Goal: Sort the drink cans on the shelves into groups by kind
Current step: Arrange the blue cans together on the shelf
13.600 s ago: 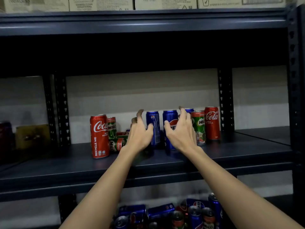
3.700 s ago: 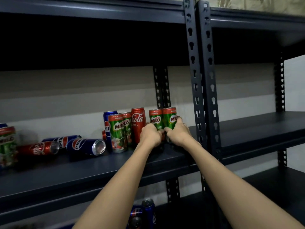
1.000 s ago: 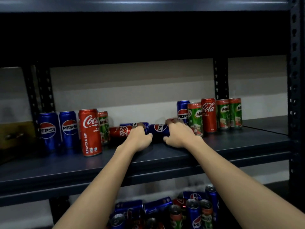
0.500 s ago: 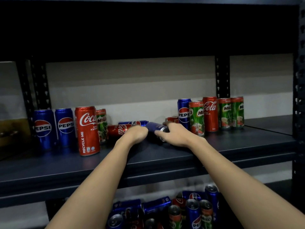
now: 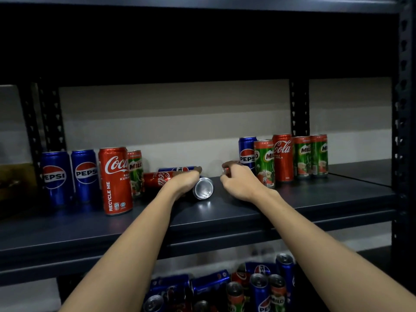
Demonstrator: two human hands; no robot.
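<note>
Head | left hand [image 5: 183,181] fingers curled round lying blue can [image 5: 202,188] | right hand [image 5: 238,180] fingers pinching small red can [image 5: 225,170]

Can count, middle shelf [image 5: 225,212] and the shelf below.

Middle shelf, standing: three Pepsi cans, two at far left [image 5: 55,176] [image 5: 85,175] and one right of centre [image 5: 247,154]; two Coca-Cola cans [image 5: 115,181] [image 5: 283,157]; four Milo cans [image 5: 135,173] [image 5: 264,163] [image 5: 302,155] [image 5: 320,154]. Lying down: one Coca-Cola can [image 5: 157,179], one Pepsi can behind it [image 5: 175,169], one dark can under the left hand showing its silver end [image 5: 203,188], and one small red can end at the right hand's fingers [image 5: 225,170] (kind not readable). Two hands [image 5: 183,182] [image 5: 238,183]. Lower shelf: a jumbled heap of Pepsi, Milo and red cans [image 5: 225,287], too overlapped to count.
</note>
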